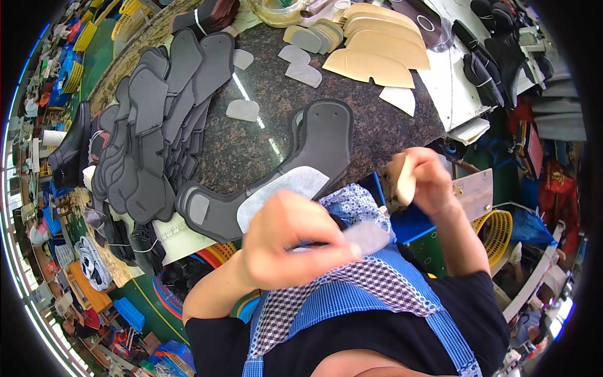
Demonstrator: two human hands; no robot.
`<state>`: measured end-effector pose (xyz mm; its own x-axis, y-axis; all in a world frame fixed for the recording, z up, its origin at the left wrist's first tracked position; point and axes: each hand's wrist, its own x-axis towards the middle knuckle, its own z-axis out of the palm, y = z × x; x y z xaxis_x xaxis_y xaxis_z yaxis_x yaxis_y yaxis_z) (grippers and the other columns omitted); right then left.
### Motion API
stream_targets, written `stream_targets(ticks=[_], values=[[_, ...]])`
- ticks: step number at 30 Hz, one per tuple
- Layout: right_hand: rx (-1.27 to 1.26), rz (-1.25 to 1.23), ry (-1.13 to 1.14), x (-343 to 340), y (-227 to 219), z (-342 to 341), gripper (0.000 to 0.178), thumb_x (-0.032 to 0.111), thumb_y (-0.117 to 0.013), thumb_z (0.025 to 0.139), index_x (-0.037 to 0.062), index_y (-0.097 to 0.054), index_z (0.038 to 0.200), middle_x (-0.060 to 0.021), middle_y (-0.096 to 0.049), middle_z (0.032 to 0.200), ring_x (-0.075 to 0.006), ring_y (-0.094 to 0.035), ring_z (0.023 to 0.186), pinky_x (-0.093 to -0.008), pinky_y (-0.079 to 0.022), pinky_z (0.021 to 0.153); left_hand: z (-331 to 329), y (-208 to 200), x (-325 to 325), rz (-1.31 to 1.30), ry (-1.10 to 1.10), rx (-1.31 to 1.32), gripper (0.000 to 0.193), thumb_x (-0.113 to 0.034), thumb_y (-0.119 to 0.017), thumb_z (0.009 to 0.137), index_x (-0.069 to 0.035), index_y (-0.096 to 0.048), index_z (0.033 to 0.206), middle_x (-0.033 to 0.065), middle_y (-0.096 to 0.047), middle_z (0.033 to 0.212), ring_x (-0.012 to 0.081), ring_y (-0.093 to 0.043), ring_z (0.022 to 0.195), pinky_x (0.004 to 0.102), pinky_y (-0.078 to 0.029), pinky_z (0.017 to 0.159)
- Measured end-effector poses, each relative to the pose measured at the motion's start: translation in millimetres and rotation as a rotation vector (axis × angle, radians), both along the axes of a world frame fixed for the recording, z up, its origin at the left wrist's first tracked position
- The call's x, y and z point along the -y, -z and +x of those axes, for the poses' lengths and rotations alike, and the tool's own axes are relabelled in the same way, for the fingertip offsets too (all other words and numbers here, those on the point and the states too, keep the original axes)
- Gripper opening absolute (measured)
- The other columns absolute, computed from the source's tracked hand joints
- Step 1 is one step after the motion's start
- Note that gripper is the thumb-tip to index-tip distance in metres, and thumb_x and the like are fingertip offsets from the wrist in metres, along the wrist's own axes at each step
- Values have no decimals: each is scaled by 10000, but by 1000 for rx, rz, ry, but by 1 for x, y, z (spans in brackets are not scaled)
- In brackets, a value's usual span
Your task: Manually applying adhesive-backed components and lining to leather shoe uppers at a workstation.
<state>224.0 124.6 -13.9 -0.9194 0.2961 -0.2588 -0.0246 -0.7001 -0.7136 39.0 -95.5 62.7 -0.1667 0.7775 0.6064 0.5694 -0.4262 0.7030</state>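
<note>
Table: the top is dark, speckled stone [377,133], shiny, with a streak of light across it.
Apron: the person wears a blue one [352,292] with checks, over a black shirt.
Big pile: lots of dark boot pieces [151,103] lie on top of each other at the left.
Bent piece: one dark bent piece [330,135] lies on top of another, close to the person.
Tan sheets: they sit in a fanned stack [380,53] at the far side.
Left hand: this hand [286,235] is blurry; its thumb and fingers pinch a little grey patch.
Right hand: this hand [427,179] is up past the table's edge, its fingers curled around a pale stick.
White patch: this long one [282,193] lies on the bent piece, partly behind the left hand.
Pale stick: too blurry to tell what kind [406,182].
Little grey patch: it is in the left hand, over the apron [370,237].
</note>
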Motion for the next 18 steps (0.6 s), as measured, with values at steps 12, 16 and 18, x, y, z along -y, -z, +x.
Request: stream_targets(ticks=[12, 16, 18], values=[[386, 670, -185, -5, -12, -75, 279, 237, -655, 980, -22, -677, 877, -44, -656, 665, -89, -588, 542, -247, -471, 511, -55, 70, -66, -640, -110, 999, 257, -74, -762, 888, -21, -646, 1111, 41, -710, 874, 84, -648, 774, 235, -521, 718], [429, 796, -163, -9, 2, -90, 307, 228, -635, 988, -30, -651, 822, -52, -652, 653, -98, -605, 543, -258, -485, 516, -60, 84, -81, -634, -320, 806, 561, -94, -793, 868, -50, -423, 1288, 69, -700, 800, 91, -650, 703, 240, -523, 661], [547, 775, -189, -8, -8, -96, 316, 229, -649, 973, -30, -640, 793, -70, -648, 646, -99, -619, 551, -257, -485, 514, -59, 85, -84, -645, -342, 741, 436, -104, -791, 874, -45, -496, 1188, 63, -692, 822, 86, -657, 741, 226, -530, 677]])
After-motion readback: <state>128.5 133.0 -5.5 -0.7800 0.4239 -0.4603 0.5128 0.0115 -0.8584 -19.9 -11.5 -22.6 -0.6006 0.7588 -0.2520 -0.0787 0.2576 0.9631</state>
